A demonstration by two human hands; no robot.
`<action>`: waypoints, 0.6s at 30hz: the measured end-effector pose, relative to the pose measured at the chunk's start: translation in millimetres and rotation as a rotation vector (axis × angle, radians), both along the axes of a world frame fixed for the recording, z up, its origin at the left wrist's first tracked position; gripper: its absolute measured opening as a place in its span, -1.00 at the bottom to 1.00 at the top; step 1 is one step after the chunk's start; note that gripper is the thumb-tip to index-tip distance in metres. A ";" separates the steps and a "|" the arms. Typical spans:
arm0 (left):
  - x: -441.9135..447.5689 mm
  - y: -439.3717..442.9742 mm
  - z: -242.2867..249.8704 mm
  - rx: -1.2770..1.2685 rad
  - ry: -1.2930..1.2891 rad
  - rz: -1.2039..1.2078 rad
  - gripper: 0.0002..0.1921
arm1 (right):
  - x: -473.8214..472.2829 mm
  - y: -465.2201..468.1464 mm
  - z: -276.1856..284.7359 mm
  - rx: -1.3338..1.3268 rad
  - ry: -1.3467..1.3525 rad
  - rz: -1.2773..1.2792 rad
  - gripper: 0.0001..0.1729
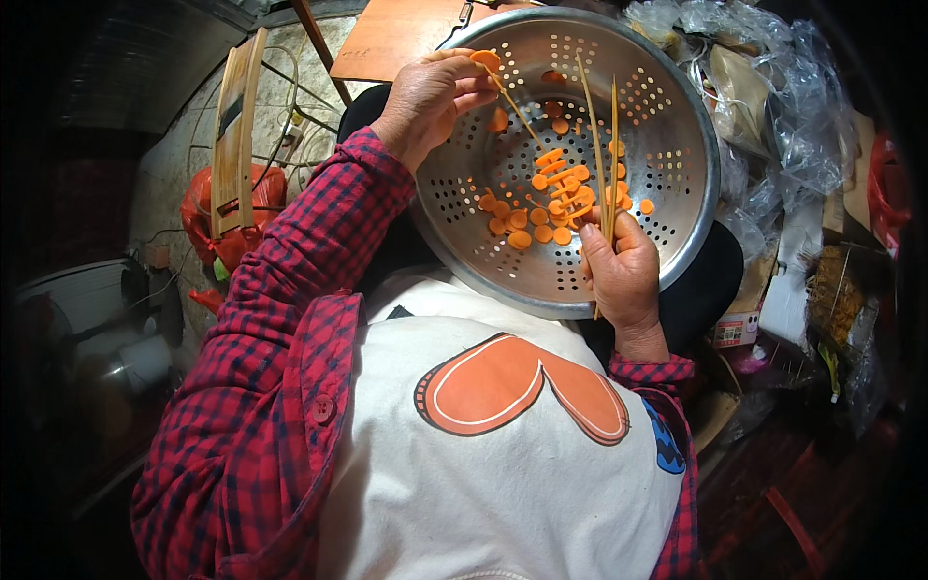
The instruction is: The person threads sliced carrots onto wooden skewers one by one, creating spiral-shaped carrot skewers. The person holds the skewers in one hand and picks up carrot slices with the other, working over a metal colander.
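Note:
A large steel colander point(464, 261) rests on the lap, with loose carrot slices point(519, 239) on its perforated floor. My left hand point(438, 101) is over its left rim, the fingertips pinching a round carrot slice point(485, 60) at the upper end of a thin wooden skewer point(523, 117). Lower on that skewer, several carrot slices point(557, 178) are threaded in a spaced row, reaching down towards the right hand. My right hand point(622, 264), at the colander's lower right, grips more thin sticks point(614, 145) that point upwards. Its fingertips are partly hidden behind the carrot and sticks.
A wooden slicer board point(235, 138) leans at the left over a red plastic bag point(270, 190). An orange-brown board point(395, 36) lies beyond the colander's left rim. Crumpled clear plastic bags point(805, 109) and cardboard point(757, 279) are heaped at the right.

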State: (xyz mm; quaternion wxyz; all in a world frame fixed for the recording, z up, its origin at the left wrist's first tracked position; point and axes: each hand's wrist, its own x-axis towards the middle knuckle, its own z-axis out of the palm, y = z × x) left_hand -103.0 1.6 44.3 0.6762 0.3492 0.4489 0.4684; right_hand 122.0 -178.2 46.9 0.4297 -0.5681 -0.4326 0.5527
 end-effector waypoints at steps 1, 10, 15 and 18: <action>0.2 -0.1 -0.5 0.012 0.001 0.008 -0.79 | -0.2 0.1 0.2 0.002 -0.002 0.000 -0.79; 2.6 -0.9 -12.2 0.254 0.183 0.072 -0.84 | 0.1 -0.2 1.0 0.011 0.003 0.011 -0.82; 5.4 -11.9 -10.5 0.203 0.147 -0.014 -0.92 | -0.4 -1.7 0.9 0.015 0.016 -0.009 -0.85; 14.7 -30.6 -5.9 0.104 0.038 -0.118 -0.92 | 0.8 -1.2 2.0 0.007 -0.002 -0.003 -0.85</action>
